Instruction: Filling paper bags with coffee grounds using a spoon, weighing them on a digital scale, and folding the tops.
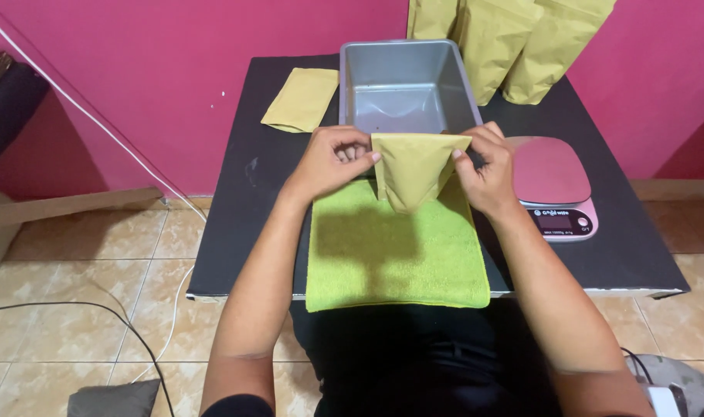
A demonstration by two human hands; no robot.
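An olive-yellow paper pouch [412, 168] hangs between my two hands above a green towel [394, 251]. My left hand [332, 161] pinches the pouch's top left corner. My right hand [487, 166] pinches its top right corner. The pouch's top edge is stretched level and its lower part tapers downward, close to the near rim of a grey metal tray [404, 85]. Whether the pouch holds anything cannot be told.
The black table [622, 239] carries a pink digital scale [551, 185] at the right, a flat pouch [301, 99] at the back left, and several filled standing pouches [514, 42] against the pink wall. Cables [81, 309] trail over the tiled floor at the left.
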